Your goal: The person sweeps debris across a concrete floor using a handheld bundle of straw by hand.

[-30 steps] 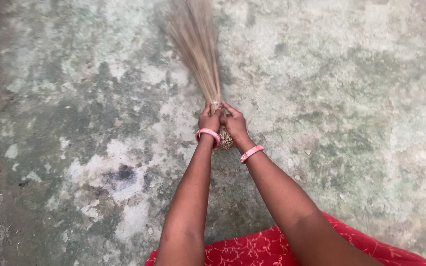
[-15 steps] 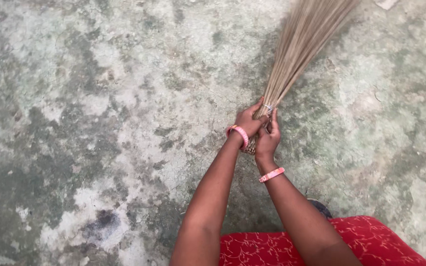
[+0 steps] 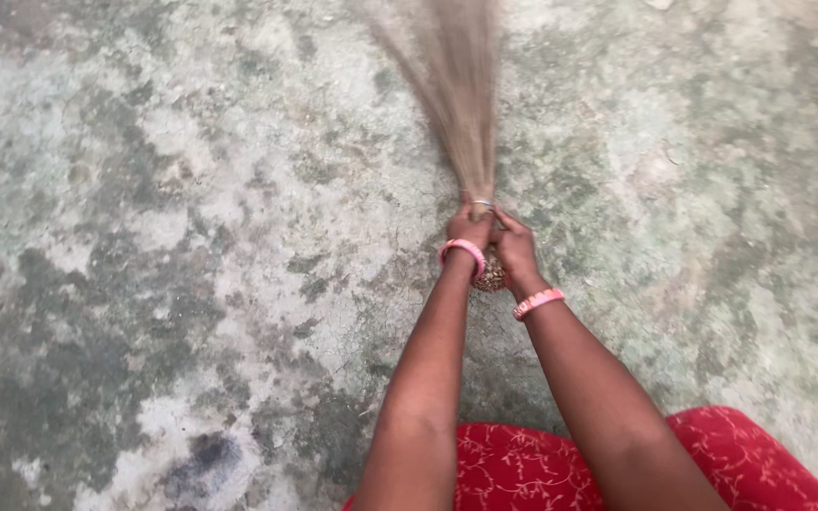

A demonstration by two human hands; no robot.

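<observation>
Both hands are wrapped around the bound end of a broom point(image 3: 461, 104), side by side and touching. The left hand point(image 3: 467, 227) has its fingers curled tight around the bundle just below a thin metal ring point(image 3: 482, 203) that binds the bristles. The right hand point(image 3: 517, 248) presses in against it from the other side, fingers folded over the same stub, knuckles toward the camera. The cut butt of the broom point(image 3: 491, 277) pokes out below the fingers, between the two wrists.

Beyond the fingertips the bristles fan out away from the person, long and straw-coloured, and they are blurred, so where the tips meet the floor is hard to make out. Under them is a concrete floor point(image 3: 191, 237), patchy grey and green, with a dark stain point(image 3: 203, 454) well off to the left of the hands.

Each wrist carries a pink bangle: one just behind the left hand point(image 3: 464, 252), one just behind the right point(image 3: 538, 303). Red patterned cloth point(image 3: 523, 468) shows beneath the forearms, near the person's body.
</observation>
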